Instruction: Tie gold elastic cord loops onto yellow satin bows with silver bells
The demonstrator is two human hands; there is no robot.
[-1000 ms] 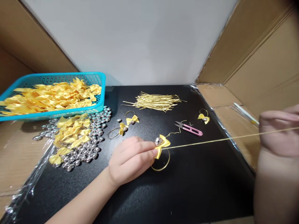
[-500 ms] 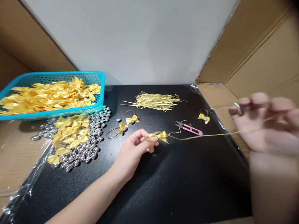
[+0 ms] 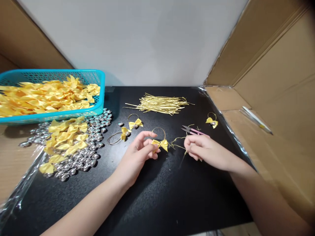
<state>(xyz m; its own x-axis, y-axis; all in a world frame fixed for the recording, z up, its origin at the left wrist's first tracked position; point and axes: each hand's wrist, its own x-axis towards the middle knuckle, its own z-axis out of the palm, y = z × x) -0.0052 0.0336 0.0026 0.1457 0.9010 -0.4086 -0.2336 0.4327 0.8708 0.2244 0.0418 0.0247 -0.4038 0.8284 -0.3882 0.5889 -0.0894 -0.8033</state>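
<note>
My left hand [image 3: 139, 150] pinches a yellow ribbon bow [image 3: 162, 144] between thumb and fingers, with a thin gold loop [image 3: 161, 131] rising behind it. Slack yellow thread [image 3: 177, 139] runs from beside the bow to my right hand [image 3: 203, 149], whose closed fingertips grip it. A faint thin streak points down from those fingertips, too blurred to name. Pink-handled thread snips [image 3: 192, 130] lie just behind the right hand, partly covered by it. Left of the held bow, two more bows on gold loops, a nearer one [image 3: 125, 133] and a farther one [image 3: 136, 123], rest on the black table [image 3: 152, 200].
A turquoise basket [image 3: 101, 98] full of yellow bows stands at left. Before it lie silver beads [image 3: 85, 164] and a pile of loose bows [image 3: 66, 134]. Gold ties [image 3: 162, 104] are heaped at the back. Another looped bow [image 3: 212, 122] and a white pen-like tool [image 3: 256, 120] are at right.
My right hand has come down and left from the far right to near the bow, and the taut thread has gone slack. The bow in my left hand has turned, showing its loop upright.
</note>
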